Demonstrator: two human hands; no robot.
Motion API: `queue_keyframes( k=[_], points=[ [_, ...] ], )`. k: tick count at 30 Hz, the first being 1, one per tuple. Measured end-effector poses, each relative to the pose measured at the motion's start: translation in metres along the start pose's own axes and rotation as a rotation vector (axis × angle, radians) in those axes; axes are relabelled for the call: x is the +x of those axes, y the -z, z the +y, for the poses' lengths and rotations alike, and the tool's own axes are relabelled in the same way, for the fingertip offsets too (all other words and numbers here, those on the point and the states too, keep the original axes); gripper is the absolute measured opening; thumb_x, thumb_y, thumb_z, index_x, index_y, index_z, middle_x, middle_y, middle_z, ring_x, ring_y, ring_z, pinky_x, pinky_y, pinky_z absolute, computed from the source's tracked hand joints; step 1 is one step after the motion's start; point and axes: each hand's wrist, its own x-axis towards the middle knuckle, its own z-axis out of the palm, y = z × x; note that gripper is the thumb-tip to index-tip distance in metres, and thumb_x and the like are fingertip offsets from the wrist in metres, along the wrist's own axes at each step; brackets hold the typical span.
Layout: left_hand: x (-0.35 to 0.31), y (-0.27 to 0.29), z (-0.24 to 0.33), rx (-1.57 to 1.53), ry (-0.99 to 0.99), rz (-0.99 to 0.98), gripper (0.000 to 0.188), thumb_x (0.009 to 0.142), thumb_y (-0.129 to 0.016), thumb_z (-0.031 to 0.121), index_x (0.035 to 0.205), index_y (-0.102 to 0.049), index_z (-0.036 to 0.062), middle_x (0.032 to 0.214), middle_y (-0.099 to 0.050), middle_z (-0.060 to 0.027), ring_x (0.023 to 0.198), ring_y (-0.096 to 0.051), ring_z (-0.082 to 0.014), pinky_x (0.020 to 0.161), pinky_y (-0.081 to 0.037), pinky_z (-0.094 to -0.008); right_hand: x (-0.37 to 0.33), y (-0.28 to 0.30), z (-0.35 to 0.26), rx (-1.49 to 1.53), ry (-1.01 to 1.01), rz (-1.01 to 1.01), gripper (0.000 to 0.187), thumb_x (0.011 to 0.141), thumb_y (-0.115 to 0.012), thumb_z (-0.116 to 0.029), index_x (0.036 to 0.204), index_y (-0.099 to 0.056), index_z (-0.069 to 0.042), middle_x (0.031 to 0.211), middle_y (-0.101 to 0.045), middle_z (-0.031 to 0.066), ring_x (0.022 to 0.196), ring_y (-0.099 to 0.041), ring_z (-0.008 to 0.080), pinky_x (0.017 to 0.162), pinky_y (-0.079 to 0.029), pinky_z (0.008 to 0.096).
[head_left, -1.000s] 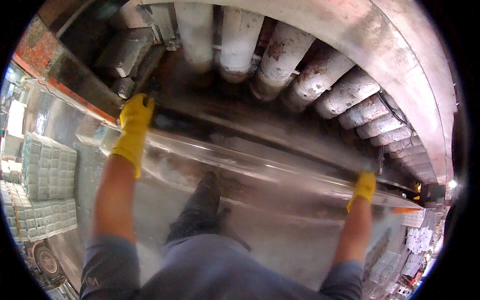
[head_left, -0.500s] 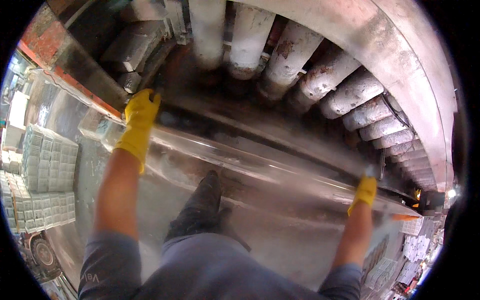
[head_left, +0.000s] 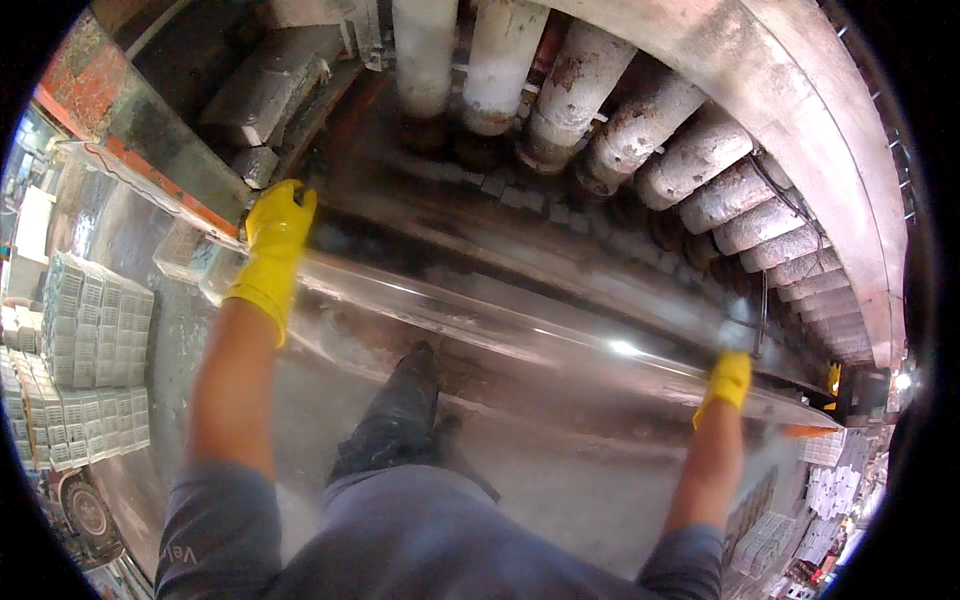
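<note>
Both my hands wear yellow rubber gloves and reach to a long machine. My left hand (head_left: 280, 218) is at its left end, beside an orange-edged metal frame (head_left: 165, 175). Its fingers curl downward, and what they hold is hidden. Far to the right, my right hand (head_left: 729, 380) is closed at the same long edge, its fingertips out of sight. A shiny wet metal rim (head_left: 470, 312) runs between the two wrists. Just beyond it lies a dark strip (head_left: 450, 255), partly blurred by mist.
A row of thick, stained pale cylinders (head_left: 500, 70) hangs beyond my hands under a curved metal beam (head_left: 800, 90). Stacked white plastic crates (head_left: 95, 320) stand at left above a wheel (head_left: 88, 508). More white stacks (head_left: 830, 495) are at far right. Wet grey floor (head_left: 560, 500) lies below.
The mist behind the rim has thinned, showing small pale blocks under the cylinders. A bright glint has appeared on the rim near my right hand. Both hands have hardly moved.
</note>
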Motion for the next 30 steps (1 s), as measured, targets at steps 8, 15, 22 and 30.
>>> queue_keyframes(
  k=[8, 15, 22, 30],
  points=[
    [-0.009, 0.000, -0.003, -0.033, -0.005, -0.030, 0.041, 0.090, -0.065, 0.042, 0.118, -0.071, 0.0116, 0.124, -0.069, -0.0114, 0.115, -0.064, -0.0319, 0.097, -0.051, -0.0424, 0.036, -0.007, 0.062, -0.194, -0.016, 0.105, 0.061, 0.095, -0.062, -0.042, 0.132, -0.056, 0.005, 0.124, -0.064, 0.0240, 0.098, -0.070, 0.0368, 0.072, -0.061, 0.0439],
    [-0.016, -0.002, -0.015, -0.067, -0.051, 0.029, 0.040, 0.089, -0.068, 0.040, 0.116, -0.071, 0.0113, 0.120, -0.071, -0.0117, 0.113, -0.065, -0.0318, 0.095, -0.051, -0.0418, -0.007, 0.004, 0.046, -0.192, 0.144, 0.042, 0.060, 0.095, -0.062, -0.042, 0.131, -0.057, 0.005, 0.121, -0.066, 0.0218, 0.099, -0.069, 0.0356, 0.075, -0.060, 0.0444],
    [-0.023, -0.013, -0.026, -0.076, -0.049, 0.013, 0.040, 0.088, -0.069, 0.041, 0.116, -0.071, 0.0124, 0.119, -0.071, -0.0118, 0.111, -0.066, -0.0322, 0.095, -0.051, -0.0419, 0.011, 0.006, 0.102, -0.278, 0.170, 0.138, 0.057, 0.095, -0.064, -0.039, 0.133, -0.057, 0.003, 0.118, -0.067, 0.0198, 0.089, -0.071, 0.0304, 0.063, -0.060, 0.0418],
    [-0.038, -0.007, -0.047, -0.070, -0.056, 0.053, 0.042, 0.087, -0.068, 0.044, 0.115, -0.073, 0.0128, 0.116, -0.072, -0.0130, 0.109, -0.067, -0.0334, 0.094, -0.052, -0.0419, -0.061, 0.005, 0.064, -0.027, 0.015, 0.075, 0.055, 0.095, -0.064, -0.037, 0.131, -0.058, 0.004, 0.110, -0.070, 0.0198, 0.077, -0.072, 0.0320, 0.060, -0.059, 0.0433]
  ],
)
